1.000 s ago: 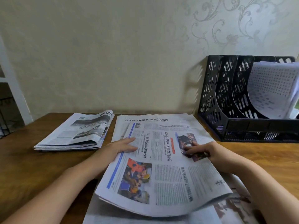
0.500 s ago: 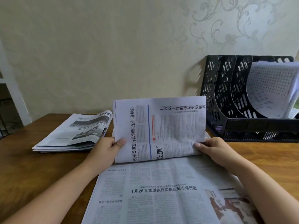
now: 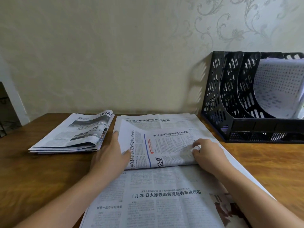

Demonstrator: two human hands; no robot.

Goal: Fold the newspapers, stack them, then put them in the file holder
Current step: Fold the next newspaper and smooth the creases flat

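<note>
A folded-over newspaper section (image 3: 164, 148) lies on the far half of an open newspaper (image 3: 164, 198) spread on the wooden table (image 3: 41, 175). My left hand (image 3: 110, 157) grips the section's left edge, thumb on top. My right hand (image 3: 209, 153) holds its right edge, curled fingertips pressing into slightly crumpled paper. A stack of folded newspapers (image 3: 72, 134) lies to the left, near the wall. The black mesh file holder (image 3: 228, 102) stands at the back right, its left slots holding nothing.
Printed white sheets (image 3: 279, 89) lean in the file holder's right slot. The wall runs right behind the table. A white frame and a dark wire rack (image 3: 3, 129) stand past the table's left end.
The near half of the paper was lifted upright by both hands and has now been laid down flat over the far half; both hands moved down and away with it.
</note>
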